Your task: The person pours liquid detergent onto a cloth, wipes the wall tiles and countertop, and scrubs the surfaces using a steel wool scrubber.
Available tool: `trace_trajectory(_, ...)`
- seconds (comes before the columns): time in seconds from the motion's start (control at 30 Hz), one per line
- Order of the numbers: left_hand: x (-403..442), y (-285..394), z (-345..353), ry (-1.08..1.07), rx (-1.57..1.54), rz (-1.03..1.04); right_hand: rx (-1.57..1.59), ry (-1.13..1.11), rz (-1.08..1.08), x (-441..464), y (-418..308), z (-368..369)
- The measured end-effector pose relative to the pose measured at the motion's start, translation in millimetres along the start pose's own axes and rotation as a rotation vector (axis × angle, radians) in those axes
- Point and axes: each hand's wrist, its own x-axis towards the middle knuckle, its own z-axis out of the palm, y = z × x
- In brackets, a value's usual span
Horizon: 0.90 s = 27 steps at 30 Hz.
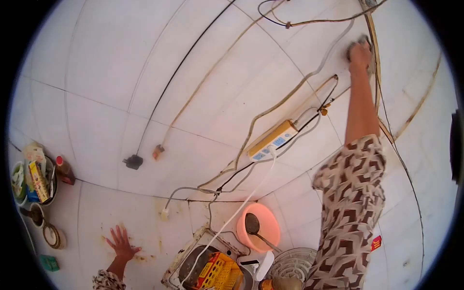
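High on the white tiled wall [232,96], my right hand [360,57] presses a dark grey wad [350,51] against the tiles, beside a corner run of cables. Its fingers are bent around the wad; whether it is a cloth or a scouring pad cannot be made out. My left hand [123,245] lies with fingers spread on the white tiled counter [145,212], among yellow-brown stains. A yellow and white power strip [273,140] hangs on the wall below my right hand, with a white plug in it.
A pink bowl [275,226] holds a ladle [252,224]. Near it are a stained metal stove [169,275], a yellow basket [222,273] and a round grey rack [295,261]. Left stand a red-capped bottle [65,174] and jars [52,237]. Two loose plugs hang from cables.
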Motion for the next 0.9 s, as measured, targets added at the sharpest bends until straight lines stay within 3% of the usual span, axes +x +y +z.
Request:
trace_trajectory(0.1, 4, 3, -5, -0.009, -0.005, 0.003, 0.285, -0.063, -0.411, 12, -39, 2)
trace_trajectory(0.17, 0, 3, -10, -0.036, -0.022, 0.001, 0.775, -0.176, -0.364, 2, -73, 0)
trace_trajectory(0.2, -2, 4, -10, -0.040, -0.026, 0.009, 1.135, -0.256, -0.163, -4, -97, -1)
trace_trajectory(0.27, 0, 4, -11, -0.035, -0.048, 0.012, 1.078, -0.181, -0.262, -10, -105, -3)
trace_trajectory(0.33, 10, -14, 29, 0.394, 0.239, 0.157, 0.186, 0.115, -0.785, -33, -76, -2)
trace_trajectory(0.37, 14, -22, 43, 0.607, 0.389, 0.231, 0.170, 0.098, -0.777, -55, -72, 1)
trace_trajectory(0.47, 8, -10, 15, 0.062, 0.031, 0.042, 0.129, 0.058, -0.754, -116, -81, 0)
trace_trajectory(0.57, 4, -2, 2, -0.009, 0.018, 0.014, 0.272, 0.064, -0.737, -75, -61, 18)
trace_trajectory(0.63, 1, 0, 0, 0.004, 0.008, 0.037, 1.458, -0.501, -0.516, -9, -50, 37)
trace_trajectory(0.7, -1, 1, -6, 0.000, 0.006, 0.027, 2.295, -0.892, -0.228, 50, -36, 40)
trace_trajectory(0.73, -1, 7, -11, -0.010, 0.005, 0.010, 2.164, -0.661, -0.295, 75, -36, 36)
trace_trajectory(0.8, 0, 3, -8, -0.006, 0.006, 0.004, 2.277, -0.836, -0.389, 106, -10, 65)
trace_trajectory(0.9, 4, -9, 4, 0.028, 0.006, 0.030, 2.158, -0.457, -0.396, 105, -5, 98)
